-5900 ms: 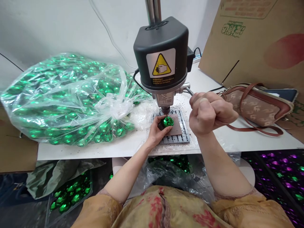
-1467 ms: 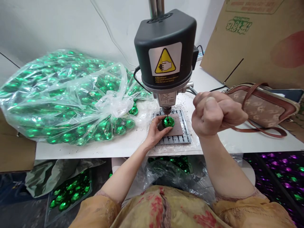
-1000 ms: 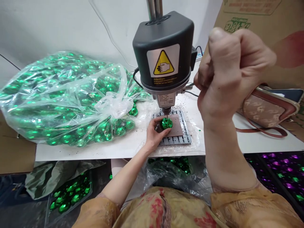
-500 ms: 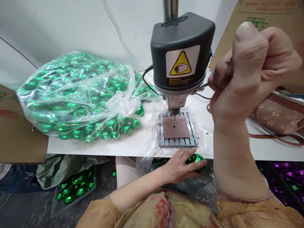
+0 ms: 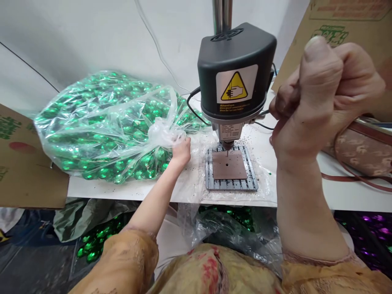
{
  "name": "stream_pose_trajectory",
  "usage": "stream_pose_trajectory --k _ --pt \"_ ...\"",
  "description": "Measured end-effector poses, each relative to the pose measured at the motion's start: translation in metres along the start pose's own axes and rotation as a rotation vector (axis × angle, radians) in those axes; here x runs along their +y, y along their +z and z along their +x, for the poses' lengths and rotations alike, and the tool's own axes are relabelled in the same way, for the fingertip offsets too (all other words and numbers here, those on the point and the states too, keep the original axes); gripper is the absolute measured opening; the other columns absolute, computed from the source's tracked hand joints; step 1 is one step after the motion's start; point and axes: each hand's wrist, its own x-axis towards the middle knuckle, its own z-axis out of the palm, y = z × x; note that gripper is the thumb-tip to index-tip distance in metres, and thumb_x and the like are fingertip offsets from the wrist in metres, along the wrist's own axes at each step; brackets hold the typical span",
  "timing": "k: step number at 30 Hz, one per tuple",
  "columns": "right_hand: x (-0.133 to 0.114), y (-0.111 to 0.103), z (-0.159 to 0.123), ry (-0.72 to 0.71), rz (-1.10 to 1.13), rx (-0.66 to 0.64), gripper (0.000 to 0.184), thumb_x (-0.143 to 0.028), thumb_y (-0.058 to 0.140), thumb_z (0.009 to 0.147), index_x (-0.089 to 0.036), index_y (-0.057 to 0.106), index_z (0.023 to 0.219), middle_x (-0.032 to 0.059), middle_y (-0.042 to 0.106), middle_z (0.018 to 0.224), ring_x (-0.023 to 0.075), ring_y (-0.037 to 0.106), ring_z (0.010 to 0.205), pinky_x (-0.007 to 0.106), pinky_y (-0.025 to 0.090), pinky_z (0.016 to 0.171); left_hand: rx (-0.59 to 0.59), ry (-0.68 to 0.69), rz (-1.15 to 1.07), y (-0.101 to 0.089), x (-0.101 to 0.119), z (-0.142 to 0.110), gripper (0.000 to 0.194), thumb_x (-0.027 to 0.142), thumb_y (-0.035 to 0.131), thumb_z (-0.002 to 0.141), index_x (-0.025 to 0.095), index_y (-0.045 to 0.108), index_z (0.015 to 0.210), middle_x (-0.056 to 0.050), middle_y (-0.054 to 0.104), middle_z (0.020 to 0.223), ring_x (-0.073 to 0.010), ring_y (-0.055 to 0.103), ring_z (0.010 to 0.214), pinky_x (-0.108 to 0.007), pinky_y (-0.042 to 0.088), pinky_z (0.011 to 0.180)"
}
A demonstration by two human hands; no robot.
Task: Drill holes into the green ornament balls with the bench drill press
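Note:
My right hand (image 5: 324, 90) is closed round the thin feed lever of the black bench drill press (image 5: 237, 73); most of the lever is hidden in the fist. Under the chuck, the drill bit (image 5: 227, 153) points down at a brown square board (image 5: 229, 165) with a dark hole, lying on the slotted metal base (image 5: 251, 179). My left hand (image 5: 181, 150) is at the gathered mouth of a clear plastic bag (image 5: 101, 110) full of shiny green faceted balls (image 5: 150, 163). Its fingers are curled inward, and what they grip is hidden.
Cardboard boxes stand at left (image 5: 30, 163) and right. A patterned bag with a brown strap (image 5: 364, 147) lies on the white table (image 5: 104, 188) at right. Below the edge are more green balls (image 5: 241, 216) in clear plastic and purple ones (image 5: 375, 228). Dark shavings surround the base.
My left hand has left the green ball at the table's front edge and moved up and left to the bag's mouth. My right hand keeps its hold on the lever.

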Motion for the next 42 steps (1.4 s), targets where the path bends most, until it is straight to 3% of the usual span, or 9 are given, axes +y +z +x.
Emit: stream_pose_trajectory --k 5,8,11,13,16,20,27,35,42 --pt "0.001 0.002 0.0 -0.015 0.053 0.034 0.039 -0.028 0.061 0.094 -0.024 0.036 0.064 -0.0076 0.038 0.051 0.0045 0.031 0.044 0.028 0.026 0.051 0.003 0.074 -0.15 0.0 -0.008 0.018 0.013 0.009 0.069 0.079 0.017 0.069 0.089 -0.014 0.065 0.109 -0.0335 0.061 0.113 -0.049 0.046 0.109" --pt "0.0 0.002 -0.001 -0.008 0.042 0.033 0.04 -0.026 0.06 0.094 -0.022 0.035 0.063 -0.0083 0.04 0.051 0.0032 0.032 0.045 0.026 0.027 0.053 0.05 0.101 -0.415 -0.001 0.002 0.009 0.025 0.026 0.079 0.082 0.021 0.069 0.104 -0.009 0.065 0.103 -0.0266 0.065 0.098 -0.041 0.055 0.092" --pt "-0.001 0.001 -0.001 0.004 0.013 0.023 0.039 -0.029 0.058 0.095 -0.02 0.036 0.064 -0.009 0.041 0.052 0.0008 0.034 0.047 0.024 0.03 0.057 -0.013 0.042 -1.011 0.005 0.021 -0.015 0.048 0.056 0.076 0.087 0.025 0.064 0.121 -0.004 0.069 0.093 -0.0192 0.067 0.083 -0.031 0.056 0.074" --pt "-0.002 0.001 -0.001 -0.003 0.014 0.024 0.039 -0.028 0.058 0.095 -0.02 0.036 0.064 -0.0091 0.039 0.052 0.0 0.035 0.048 0.023 0.03 0.057 -0.101 -0.013 -1.281 0.012 0.035 -0.034 0.061 0.066 0.076 0.084 0.026 0.062 0.128 -0.004 0.072 0.097 -0.0175 0.069 0.083 -0.029 0.056 0.071" --pt "-0.002 0.001 0.0 -0.005 0.023 0.023 0.041 -0.025 0.057 0.096 -0.02 0.032 0.064 -0.009 0.037 0.051 0.0005 0.035 0.048 0.022 0.028 0.056 -0.148 -0.08 -1.437 0.025 0.049 -0.058 0.066 0.068 0.08 0.079 0.026 0.063 0.127 -0.006 0.074 0.109 -0.0181 0.072 0.09 -0.031 0.059 0.076" --pt "0.001 0.002 0.001 -0.015 0.091 0.013 0.042 -0.02 0.06 0.093 -0.022 0.029 0.064 -0.0086 0.034 0.05 0.0019 0.034 0.046 0.024 0.025 0.053 -0.089 -0.112 -1.414 0.04 0.056 -0.07 0.061 0.066 0.081 0.08 0.024 0.063 0.12 -0.005 0.074 0.103 -0.0168 0.072 0.09 -0.031 0.059 0.081" --pt "0.0 0.002 -0.001 -0.031 0.05 -0.007 0.043 -0.026 0.056 0.097 -0.022 0.028 0.065 -0.0076 0.027 0.055 0.0021 0.031 0.047 0.023 0.027 0.054 -0.053 0.036 -1.255 0.055 0.067 -0.073 0.057 0.067 0.078 0.082 0.024 0.062 0.116 -0.006 0.074 0.107 -0.0197 0.071 0.099 -0.034 0.058 0.088" --pt "0.001 -0.001 -0.004 -0.03 -0.122 -0.013 0.048 -0.046 0.055 0.098 -0.022 0.024 0.069 -0.0059 0.023 0.062 0.0011 0.037 0.051 0.02 0.032 0.054 -0.051 0.104 -1.094 0.058 0.067 -0.077 0.056 0.061 0.08 0.083 0.021 0.066 0.12 -0.01 0.074 0.117 -0.0223 0.071 0.101 -0.037 0.058 0.091" --pt "-0.002 -0.002 -0.006 -0.034 -0.094 -0.006 0.046 -0.038 0.054 0.098 -0.022 0.023 0.068 -0.0048 0.023 0.063 0.0024 0.042 0.053 0.022 0.035 0.057 -0.051 0.232 -0.905 0.057 0.06 -0.082 0.053 0.051 0.083 0.084 0.024 0.069 0.127 -0.011 0.07 0.13 -0.0292 0.064 0.127 -0.048 0.048 0.114"
